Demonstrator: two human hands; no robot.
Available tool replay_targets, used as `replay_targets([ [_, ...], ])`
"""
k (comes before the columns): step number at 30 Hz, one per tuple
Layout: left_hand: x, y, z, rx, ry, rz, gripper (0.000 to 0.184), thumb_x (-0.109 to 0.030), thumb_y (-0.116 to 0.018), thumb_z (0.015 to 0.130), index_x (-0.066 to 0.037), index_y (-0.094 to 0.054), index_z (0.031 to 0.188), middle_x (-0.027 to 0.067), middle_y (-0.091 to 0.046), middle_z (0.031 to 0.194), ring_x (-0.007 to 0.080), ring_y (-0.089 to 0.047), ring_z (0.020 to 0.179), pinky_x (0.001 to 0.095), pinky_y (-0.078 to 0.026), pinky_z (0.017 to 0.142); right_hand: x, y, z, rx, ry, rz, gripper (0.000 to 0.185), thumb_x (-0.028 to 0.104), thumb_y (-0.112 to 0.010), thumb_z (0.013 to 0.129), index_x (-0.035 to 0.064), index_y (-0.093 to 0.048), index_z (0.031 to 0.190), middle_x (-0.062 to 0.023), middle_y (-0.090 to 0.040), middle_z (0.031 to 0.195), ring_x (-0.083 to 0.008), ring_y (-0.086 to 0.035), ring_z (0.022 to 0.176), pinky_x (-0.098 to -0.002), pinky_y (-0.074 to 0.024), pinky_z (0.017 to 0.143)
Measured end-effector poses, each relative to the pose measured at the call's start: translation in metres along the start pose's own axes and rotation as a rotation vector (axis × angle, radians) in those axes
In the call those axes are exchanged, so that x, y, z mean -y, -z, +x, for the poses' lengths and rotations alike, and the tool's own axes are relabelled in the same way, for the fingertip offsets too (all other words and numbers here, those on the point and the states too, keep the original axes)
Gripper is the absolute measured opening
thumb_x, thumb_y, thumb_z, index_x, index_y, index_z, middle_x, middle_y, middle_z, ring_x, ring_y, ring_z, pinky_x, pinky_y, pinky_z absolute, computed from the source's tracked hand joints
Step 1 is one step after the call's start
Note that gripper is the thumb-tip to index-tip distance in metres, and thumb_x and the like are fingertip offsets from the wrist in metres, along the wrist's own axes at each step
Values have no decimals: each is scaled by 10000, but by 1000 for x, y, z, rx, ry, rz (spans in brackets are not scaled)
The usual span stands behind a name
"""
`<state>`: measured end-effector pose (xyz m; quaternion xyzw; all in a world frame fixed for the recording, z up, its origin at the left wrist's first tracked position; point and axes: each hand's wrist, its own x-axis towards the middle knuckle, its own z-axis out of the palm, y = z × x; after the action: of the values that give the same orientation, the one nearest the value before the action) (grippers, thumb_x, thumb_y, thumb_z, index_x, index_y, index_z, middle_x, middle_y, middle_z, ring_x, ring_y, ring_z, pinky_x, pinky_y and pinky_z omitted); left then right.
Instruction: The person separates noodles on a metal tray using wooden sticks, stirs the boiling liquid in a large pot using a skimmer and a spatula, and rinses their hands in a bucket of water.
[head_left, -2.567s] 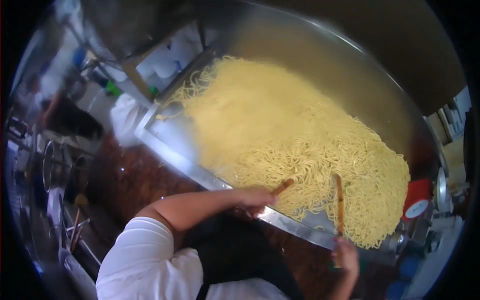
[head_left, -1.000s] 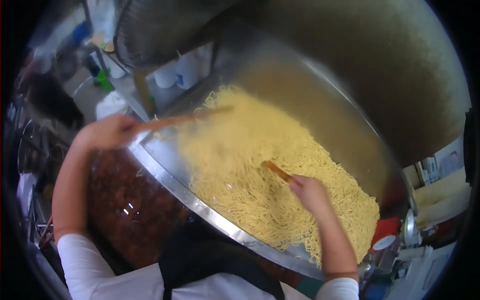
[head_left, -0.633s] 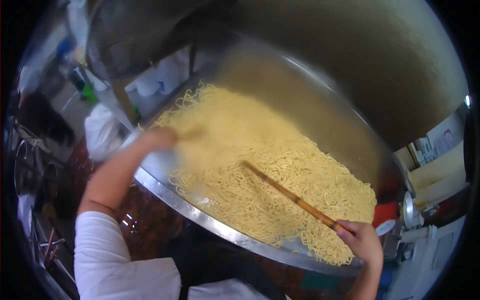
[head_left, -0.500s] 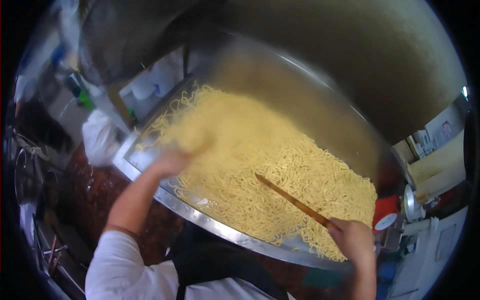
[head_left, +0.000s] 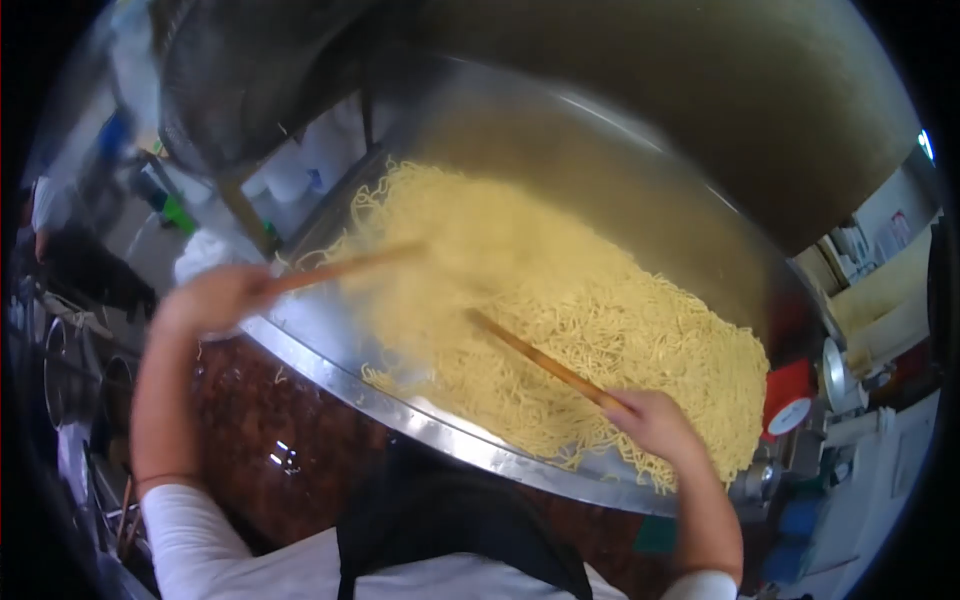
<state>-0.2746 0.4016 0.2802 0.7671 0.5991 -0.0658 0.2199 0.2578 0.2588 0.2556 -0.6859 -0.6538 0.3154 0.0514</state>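
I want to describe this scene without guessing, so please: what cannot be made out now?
All in the head view:
Left hand: fingers blurred by motion.
Right stick: grip end hidden by the right hand.
Noodles: upper-left strands fogged and blurred.
White dial: marks too small to read.

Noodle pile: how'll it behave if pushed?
The noodle pile is probably floppy: loose strands curl at its edge. It would likely drag in clumps, since strands lie tangled. It may slide on the tray, whose bare metal looks shiny.
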Motion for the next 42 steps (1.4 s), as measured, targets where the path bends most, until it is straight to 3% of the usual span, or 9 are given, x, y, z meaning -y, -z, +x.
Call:
replay_targets([
  [6, -56, -7, 70, 105, -111, 327, 257, -235, -579, 842, -78, -653, 1031, 140, -667, 921, 309, -652, 777, 425, -513, 730, 5, 115, -121, -381, -336, 1, 250, 125, -637, 861, -18, -672, 1062, -38, -584, 635, -73, -511, 593, -254, -421, 565],
  [10, -193, -83, 165, -60, -387, 424, 436, -130, -432, 911, -279, -541, 1306, 109, -674, 965, 306, -668, 873, 435, -540, 695, 50, 118, -89, -589, -127, -350, 241, 179, -635, 851, 51, -687, 1049, -168, -639, 731, -275, -622, 635, -351, -473, 605],
  [12, -215, -80, 124, 22, -498, 392, 367, -155, -449, 902, -188, -580, 1243, 126, -675, 952, 314, -670, 873, 446, -538, 683, 77, 116, -52, -494, -92, -561, 207, 238, -622, 843, 130, -703, 999, -183, -650, 830, -384, -618, 768, -428, -495, 674],
  [15, -200, -90, 65, 176, -441, 250, 291, -165, -461, 878, -70, -605, 1113, 166, -671, 913, 337, -670, 862, 476, -530, 689, 56, 86, 59, -109, -149, -779, 310, 361, -498, 897, 138, -706, 950, -130, -677, 924, -326, -646, 843, -448, -500, 765],
  [20, -186, -99, 32, 253, -368, 101, 287, -169, -464, 866, -80, -613, 1094, 168, -669, 917, 348, -658, 875, 478, -519, 741, 128, 16, 242, -324, -90, -561, 279, 223, -498, 906, 39, -686, 999, -183, -677, 983, -335, -658, 912, -425, -514, 771],
  [27, 7, 26, 4, 233, -181, -238, 324, -155, -592, 872, -28, -597, 1170, 92, -643, 943, 173, -589, 868, 334, -468, 797, 99, 81, 106, -133, 29, -382, 339, 353, -584, 890, 63, -694, 1028, -209, -668, 840, -315, -653, 773, -396, -486, 726],
  [30, 33, 57, 16, 191, 218, -182, 277, -201, -589, 860, -32, -632, 1075, 90, -660, 834, 226, -614, 773, 377, -482, 704, 73, 131, -10, -53, -194, -220, 281, 263, -647, 878, -2, -693, 962, -55, -541, 588, -94, -525, 530, -284, -423, 512],
  [36, -46, -47, 138, 148, -84, 207, 276, -253, -497, 881, -76, -645, 1033, 186, -662, 952, 358, -633, 917, 447, -495, 800, 84, 127, -144, -180, -324, -296, 201, 187, -657, 824, 44, -707, 957, -122, -609, 616, -214, -605, 545, -327, -468, 545],
  [42, -94, -86, 112, 86, -397, -273, 301, -304, -522, 910, -85, -591, 1104, 187, -651, 934, 339, -635, 893, 446, -480, 799, 79, -4, 17, -198, -128, -564, 210, 304, -586, 876, 140, -658, 986, -153, -625, 653, -342, -638, 646, -466, -492, 591],
])
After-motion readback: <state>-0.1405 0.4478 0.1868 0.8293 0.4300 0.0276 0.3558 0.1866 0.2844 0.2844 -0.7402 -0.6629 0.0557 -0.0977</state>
